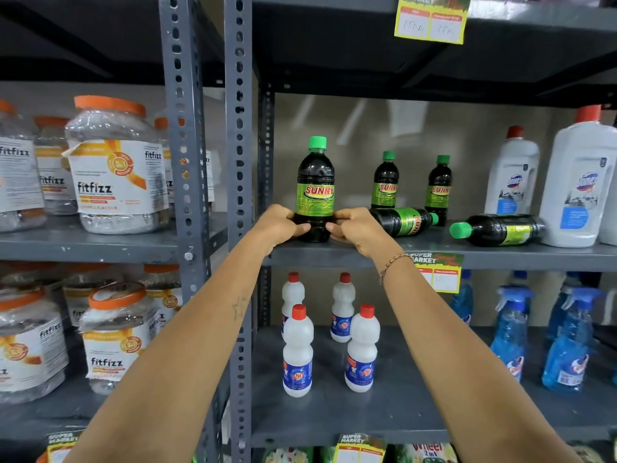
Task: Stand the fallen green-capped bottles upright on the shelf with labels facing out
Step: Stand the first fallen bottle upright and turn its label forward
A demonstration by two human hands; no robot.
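A dark green-capped Sunny bottle [315, 185] stands upright at the front left of the grey shelf [367, 257], label facing out. My left hand [280, 225] and my right hand [355, 228] both grip its base from either side. Two more Sunny bottles [385, 180] [439, 187] stand upright further back. One bottle [402, 221] lies on its side just right of my right hand, cap pointing right. Another fallen bottle [497, 229] lies further right, cap pointing left.
Large white bottles with red caps [512, 175] [579, 185] stand at the shelf's right end. Perforated grey uprights [238, 128] border the left. Fitfizz jars [115, 165] fill the neighbouring rack. Small white bottles [297, 352] and blue spray bottles [510, 332] stand on the shelf below.
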